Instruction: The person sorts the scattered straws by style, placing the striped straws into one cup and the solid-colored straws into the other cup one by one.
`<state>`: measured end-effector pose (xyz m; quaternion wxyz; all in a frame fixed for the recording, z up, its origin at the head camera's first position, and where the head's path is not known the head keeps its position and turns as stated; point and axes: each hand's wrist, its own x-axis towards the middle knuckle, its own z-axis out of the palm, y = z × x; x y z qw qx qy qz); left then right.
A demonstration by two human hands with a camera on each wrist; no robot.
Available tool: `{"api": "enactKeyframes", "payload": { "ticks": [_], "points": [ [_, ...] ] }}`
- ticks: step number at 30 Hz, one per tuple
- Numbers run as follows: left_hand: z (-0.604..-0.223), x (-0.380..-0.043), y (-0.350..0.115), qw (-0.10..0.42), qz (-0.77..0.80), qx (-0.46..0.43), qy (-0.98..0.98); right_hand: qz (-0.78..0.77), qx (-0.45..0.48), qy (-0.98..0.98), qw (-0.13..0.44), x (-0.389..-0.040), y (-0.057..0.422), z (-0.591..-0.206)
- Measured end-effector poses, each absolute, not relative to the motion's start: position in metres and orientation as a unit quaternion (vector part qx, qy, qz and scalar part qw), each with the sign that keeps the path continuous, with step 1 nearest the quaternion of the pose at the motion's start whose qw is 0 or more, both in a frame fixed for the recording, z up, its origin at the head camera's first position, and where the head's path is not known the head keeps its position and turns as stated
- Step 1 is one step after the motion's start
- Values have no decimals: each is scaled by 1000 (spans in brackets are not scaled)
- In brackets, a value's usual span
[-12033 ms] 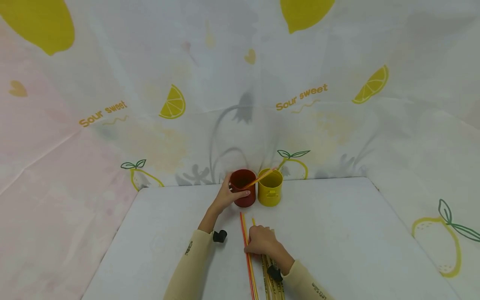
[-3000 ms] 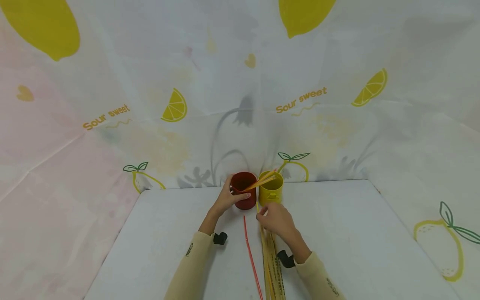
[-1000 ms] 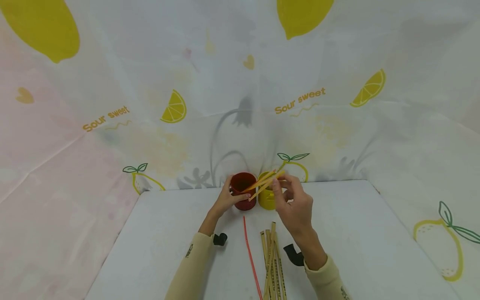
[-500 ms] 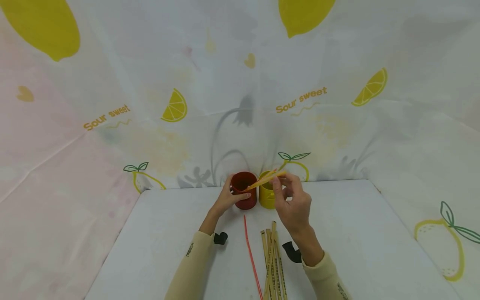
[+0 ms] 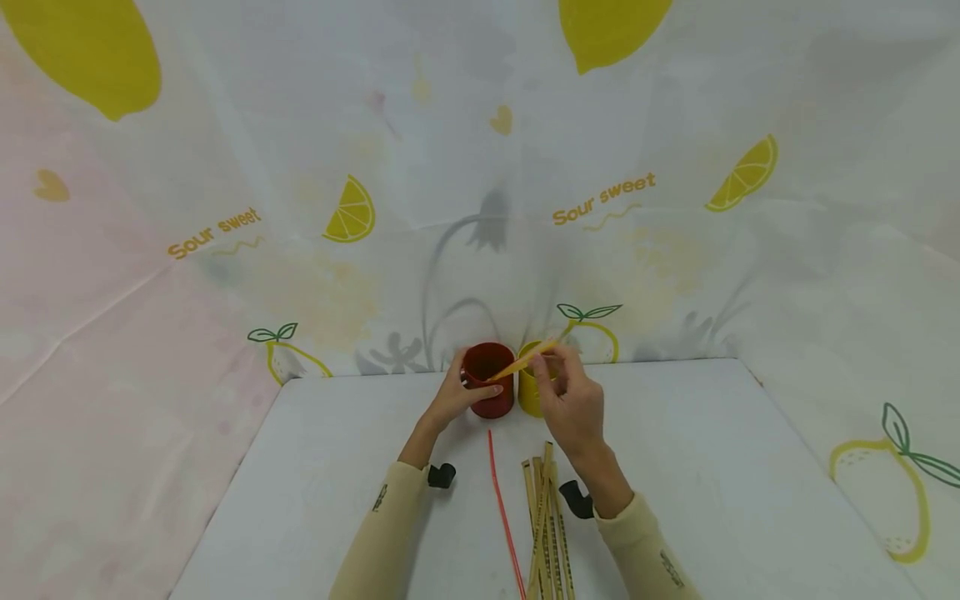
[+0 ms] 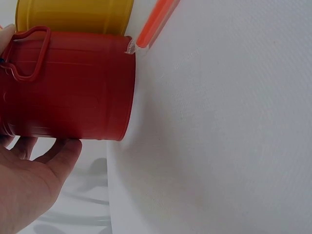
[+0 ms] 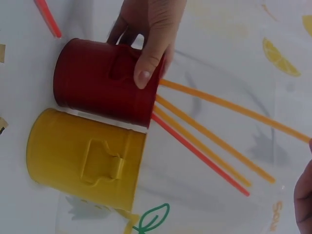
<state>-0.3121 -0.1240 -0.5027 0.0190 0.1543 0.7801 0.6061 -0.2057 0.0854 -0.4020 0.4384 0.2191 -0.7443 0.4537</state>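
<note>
My left hand [image 5: 447,398] holds a red mug [image 5: 492,405] upright on the table, its thumb over the near side by the rim. My right hand [image 5: 573,408] pinches the upper end of an orange straw [image 7: 234,108], whose lower end is inside the red mug's mouth. Two more orange straws [image 7: 219,141] and a red straw [image 7: 204,158] lean out of that mug to the right. Beside it stands a yellow mug [image 7: 80,161], which my right hand partly covers in the head view. The straws' ends inside the red mug are hidden.
On the white table [image 5: 660,467] lies a loose red straw [image 5: 504,512] in front of the mugs. Several paper-wrapped straws [image 5: 547,533] lie to its right, some crossing. A printed cloth [image 5: 405,275] hangs right behind the mugs.
Over the last seconds my right hand took an orange straw from the table and lifted it to the red mug. Its end has gone into the mouth. My left hand stayed.
</note>
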Motion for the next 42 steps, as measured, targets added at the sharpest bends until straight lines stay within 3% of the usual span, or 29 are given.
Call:
{"api": "enactKeyframes", "payload": {
  "ticks": [22, 33, 42],
  "points": [
    [-504, -311, -123, 15, 604, 151, 783, 386, 158, -821, 389, -233, 78, -445],
    [-505, -311, -124, 13, 608, 155, 779, 490, 44, -823, 284, -236, 78, -451],
    [-503, -311, -124, 25, 606, 159, 779, 523, 34, -828, 198, -230, 81, -454]
  ]
}}
